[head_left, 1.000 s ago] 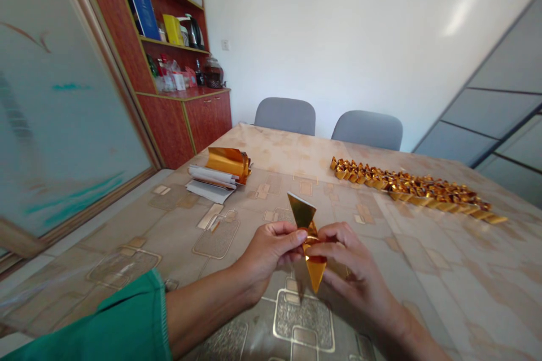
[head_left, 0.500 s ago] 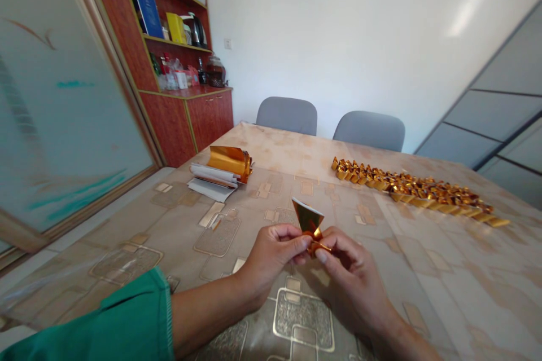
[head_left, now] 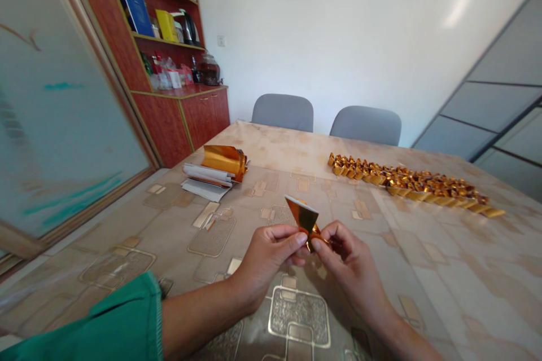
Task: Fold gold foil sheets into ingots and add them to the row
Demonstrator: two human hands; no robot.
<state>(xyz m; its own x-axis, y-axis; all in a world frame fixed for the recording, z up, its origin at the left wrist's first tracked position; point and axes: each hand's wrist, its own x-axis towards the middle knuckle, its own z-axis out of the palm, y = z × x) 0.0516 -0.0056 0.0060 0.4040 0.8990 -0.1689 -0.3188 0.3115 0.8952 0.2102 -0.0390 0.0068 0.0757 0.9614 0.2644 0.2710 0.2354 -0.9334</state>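
Observation:
Between my two hands, over the near middle of the table, is a folded piece of gold foil paper (head_left: 305,215). Its upper part flares into a wedge with a pale edge. My left hand (head_left: 275,245) pinches its lower left side between thumb and fingers. On the lower right, my right hand (head_left: 345,248) grips it the same way, thumb in front. The fingertips hide part of the lower folds. Farther right lie rows of folded gold paper pieces (head_left: 406,180), packed close together. To the left rests a stack of gold foil sheets (head_left: 220,161) with white-backed sheets (head_left: 207,175) beside it.
The table (head_left: 372,271) has a patterned cover. Two grey chairs (head_left: 283,111) stand at its far side. A red-brown cabinet (head_left: 169,113) with bottles and a kettle (head_left: 189,29) is at the back left, near a frosted glass door (head_left: 63,101).
The view has shifted slightly. My right thumb has moved up and presses on the foil paper's lower fold, and the flared top has turned a little. Both hands keep their hold.

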